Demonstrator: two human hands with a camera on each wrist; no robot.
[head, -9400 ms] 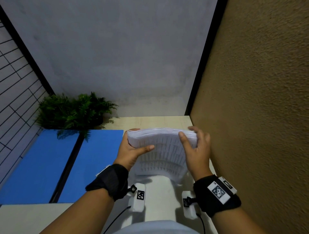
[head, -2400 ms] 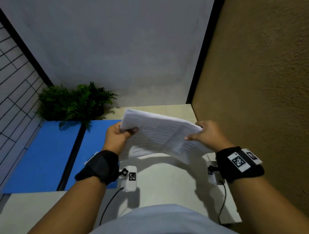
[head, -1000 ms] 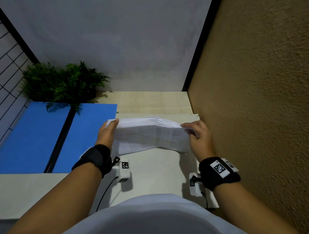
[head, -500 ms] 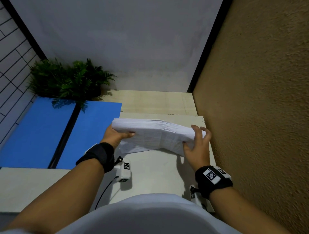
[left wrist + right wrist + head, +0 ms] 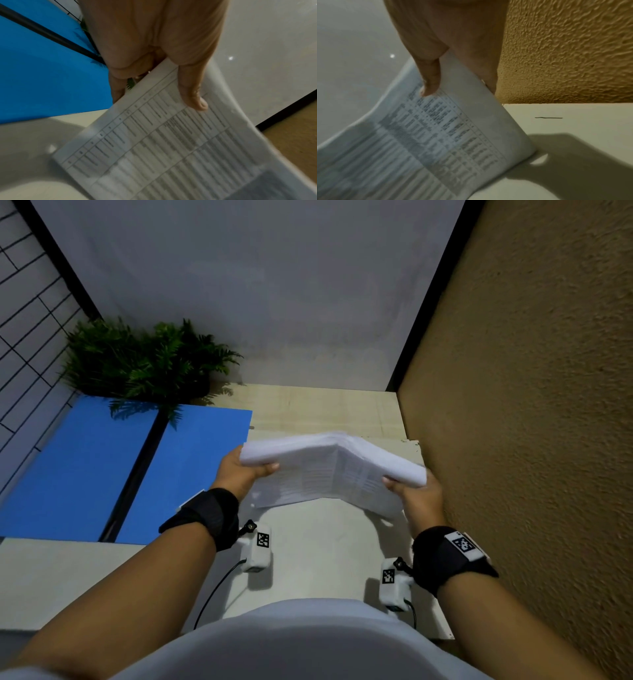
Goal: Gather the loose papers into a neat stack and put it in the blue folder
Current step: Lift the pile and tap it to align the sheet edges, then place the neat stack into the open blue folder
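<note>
A thick stack of printed papers (image 5: 329, 470) is held on edge above the white table (image 5: 318, 549), bowed upward in the middle. My left hand (image 5: 239, 474) grips its left end, thumb on the near face. My right hand (image 5: 416, 496) grips its right end the same way. In the left wrist view my thumb (image 5: 192, 94) lies on the printed sheet (image 5: 171, 148). The right wrist view has my thumb (image 5: 430, 81) pressed on the papers (image 5: 436, 142), whose lower corner touches the table. The blue folder (image 5: 185, 470) lies open and flat to the left.
A potted fern (image 5: 144, 361) stands at the far left behind the folder. A rough ochre wall (image 5: 531, 405) runs close along the right side. A grey wall (image 5: 257, 285) closes the back. Bare wood desk (image 5: 325, 409) shows beyond the papers.
Both hands have kept hold of the stack and brought it on edge, lifting its top and bowing it more. My right thumb has come round to the near face.
</note>
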